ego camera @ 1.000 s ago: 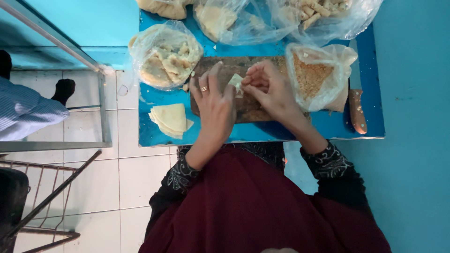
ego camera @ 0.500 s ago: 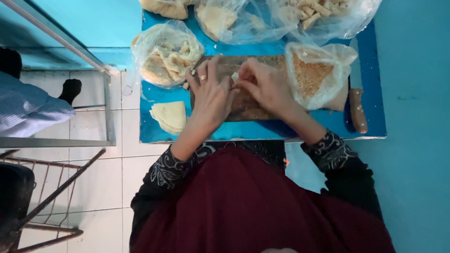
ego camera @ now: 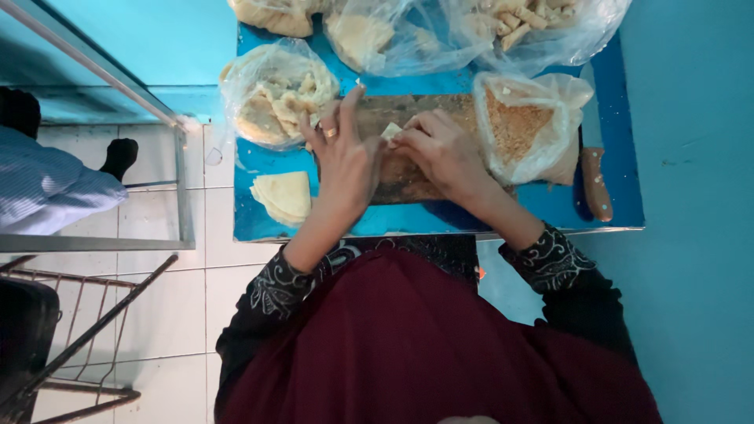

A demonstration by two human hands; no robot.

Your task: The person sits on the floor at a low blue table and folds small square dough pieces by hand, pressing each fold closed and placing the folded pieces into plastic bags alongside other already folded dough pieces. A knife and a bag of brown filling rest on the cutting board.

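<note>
Both my hands meet over the dark wooden board [ego camera: 408, 184] on the blue table [ego camera: 620, 212]. My left hand [ego camera: 345, 161] lies across the board's left end with its fingers [ego camera: 351, 106] spread and stretched away from me, a ring on one of them. My right hand [ego camera: 440, 153] curls in from the other side, its fingertips pressed together on a small pale piece of pastry [ego camera: 390, 131]. That piece sits between the two hands, over the middle of the board, and most of it is hidden under my fingers, so I cannot tell its full shape.

To the left of the board, near the table's front edge, a small stack of pale folded wrappers [ego camera: 283, 196] lies bare on the blue surface. Beyond it stands a clear plastic bag of crumpled pale dough sheets [ego camera: 275, 98], just beside my left fingertips. Right of my right hand, an open plastic bag of golden crumbs [ego camera: 522, 126] leans against the board's end. Past that bag a knife with a brown handle [ego camera: 595, 184] lies along the table's right side.

At the far edge, more clear bags hold pale dough [ego camera: 357, 35] and short rolled sticks [ego camera: 522, 16]. On the tiled floor to my left another person's striped sleeve [ego camera: 43, 192] shows behind a metal rail [ego camera: 182, 180].
</note>
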